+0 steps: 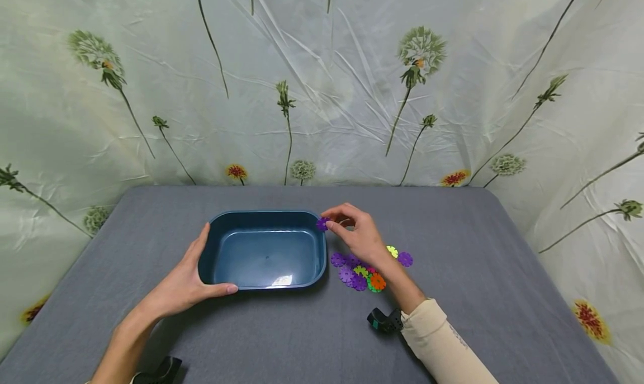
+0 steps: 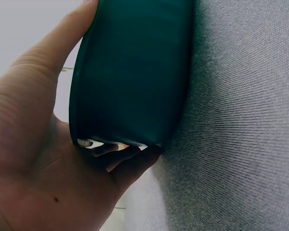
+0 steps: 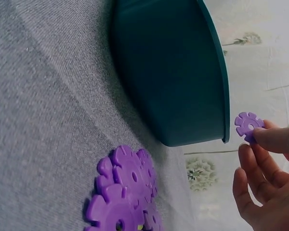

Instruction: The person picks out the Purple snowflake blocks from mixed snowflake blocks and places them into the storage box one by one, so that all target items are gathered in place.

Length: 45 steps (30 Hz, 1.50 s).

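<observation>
One purple notched disc (image 1: 322, 224) sits pinched between the thumb and fingertips of the right hand (image 1: 359, 234), just by the right end of a blue basin (image 1: 266, 250), whose left end the left hand (image 1: 187, 276) grips, thumb and fingers spread wide. Apparently thin plastic, the disc should handle as light, stiff and slightly slippery, best held by its edge.

The right wrist (image 1: 397, 281) partly covers a yellow-green disc (image 1: 392, 251); overlaps in the pile of discs (image 1: 347, 275) defy counting. The marking (image 1: 458, 336) on the sleeve (image 1: 440, 345) is too small to read. In the head view, the bottom edge crops a black device (image 1: 160, 371). The right fingers (image 3: 277, 139) hide part of the purple disc (image 3: 247, 121). The left wrist view cuts off the tray (image 2: 132, 72) and the left thumb (image 2: 62, 43).
</observation>
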Available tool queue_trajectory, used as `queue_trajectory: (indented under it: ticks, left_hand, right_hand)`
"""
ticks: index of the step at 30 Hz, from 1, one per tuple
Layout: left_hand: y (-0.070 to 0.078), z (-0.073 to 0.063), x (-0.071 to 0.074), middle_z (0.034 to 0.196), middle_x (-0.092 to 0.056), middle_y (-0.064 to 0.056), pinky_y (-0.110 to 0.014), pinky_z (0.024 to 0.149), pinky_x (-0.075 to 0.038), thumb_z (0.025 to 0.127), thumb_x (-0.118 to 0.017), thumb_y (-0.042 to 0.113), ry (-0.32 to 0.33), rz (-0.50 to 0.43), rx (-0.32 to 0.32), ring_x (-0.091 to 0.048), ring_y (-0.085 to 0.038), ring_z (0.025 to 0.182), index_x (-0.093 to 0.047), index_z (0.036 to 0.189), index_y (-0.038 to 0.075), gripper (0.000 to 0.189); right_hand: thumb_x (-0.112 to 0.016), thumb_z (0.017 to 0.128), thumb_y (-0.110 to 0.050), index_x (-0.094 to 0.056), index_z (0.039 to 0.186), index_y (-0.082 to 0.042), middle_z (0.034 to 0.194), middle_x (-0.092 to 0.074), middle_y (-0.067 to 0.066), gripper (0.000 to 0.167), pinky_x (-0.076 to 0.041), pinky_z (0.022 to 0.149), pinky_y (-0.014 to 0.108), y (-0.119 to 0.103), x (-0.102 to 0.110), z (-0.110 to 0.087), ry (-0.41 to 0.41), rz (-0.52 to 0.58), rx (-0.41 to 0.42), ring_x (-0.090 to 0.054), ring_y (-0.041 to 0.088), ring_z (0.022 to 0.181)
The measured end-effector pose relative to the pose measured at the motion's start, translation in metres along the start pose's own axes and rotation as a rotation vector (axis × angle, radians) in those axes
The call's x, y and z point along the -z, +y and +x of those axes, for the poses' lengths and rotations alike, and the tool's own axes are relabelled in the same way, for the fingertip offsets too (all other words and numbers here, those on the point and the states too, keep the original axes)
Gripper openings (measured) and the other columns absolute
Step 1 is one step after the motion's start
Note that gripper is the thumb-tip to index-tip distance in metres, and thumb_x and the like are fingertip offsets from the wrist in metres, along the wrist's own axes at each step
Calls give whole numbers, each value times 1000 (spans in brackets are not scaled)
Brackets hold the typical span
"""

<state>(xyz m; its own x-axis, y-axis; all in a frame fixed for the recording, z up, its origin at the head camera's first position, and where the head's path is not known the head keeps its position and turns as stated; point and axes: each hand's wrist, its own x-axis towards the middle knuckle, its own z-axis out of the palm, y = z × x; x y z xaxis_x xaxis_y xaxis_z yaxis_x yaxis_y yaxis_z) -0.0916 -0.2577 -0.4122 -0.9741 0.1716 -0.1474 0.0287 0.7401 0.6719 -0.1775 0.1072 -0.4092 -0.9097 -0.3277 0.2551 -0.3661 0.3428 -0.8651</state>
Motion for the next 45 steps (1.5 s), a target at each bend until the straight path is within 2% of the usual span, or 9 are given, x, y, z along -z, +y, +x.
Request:
queue_trajectory:
  ticks: [17, 24, 31, 36, 40, 45]
  left_hand:
    - [0, -1, 1, 171, -4, -35, -79, 109, -31, 76, -91, 43, 4, -2, 0, -19, -62, 152, 15, 167, 18, 142]
    - [1, -1, 0, 171, -4, -35, -79, 109, -32, 76, -91, 44, 6, 14, 8, -22, -61, 151, 15, 167, 17, 142]
    - [1, -1, 0, 170, -4, -36, -79, 109, -32, 77, -90, 45, 0, 14, 14, -22, -62, 150, 16, 167, 18, 142]
    - [0, -2, 1, 171, -2, -35, -79, 108, -32, 79, -89, 44, -12, -6, 8, -20, -63, 151, 17, 167, 20, 140]
    - [-1, -3, 1, 171, -2, -34, -78, 108, -32, 79, -89, 45, -10, -9, 6, -19, -62, 152, 17, 167, 21, 140]
    - [0, -2, 1, 171, -2, -34, -79, 109, -32, 79, -89, 47, -5, -9, 13, -19, -61, 152, 17, 167, 22, 140]
  right_hand:
    - [-70, 100, -14, -77, 115, -13, 112, -75, 6, 17, -56, 91, 44, 4, -11, 9, -52, -15, -20, -72, 25, 96]
    - [-71, 100, -15, -78, 115, -15, 111, -76, 5, 17, -56, 92, 43, 1, -14, 13, -65, -27, -30, -70, 20, 98]
    - [-73, 98, -16, -80, 113, -16, 107, -77, 2, 16, -53, 92, 40, 0, -17, 18, -63, -95, -14, -65, 17, 97]
    - [-75, 97, -15, -81, 111, -18, 105, -78, 1, 16, -47, 86, 37, 1, -20, 20, -47, -119, -11, -61, 24, 96]
    - [-75, 96, -13, -82, 109, -18, 103, -77, 1, 15, -46, 83, 40, 2, -22, 21, -39, -134, -17, -61, 28, 97]
    - [-75, 96, -13, -82, 107, -18, 104, -78, 0, 14, -50, 87, 49, 3, -22, 23, -51, -150, -10, -64, 31, 101]
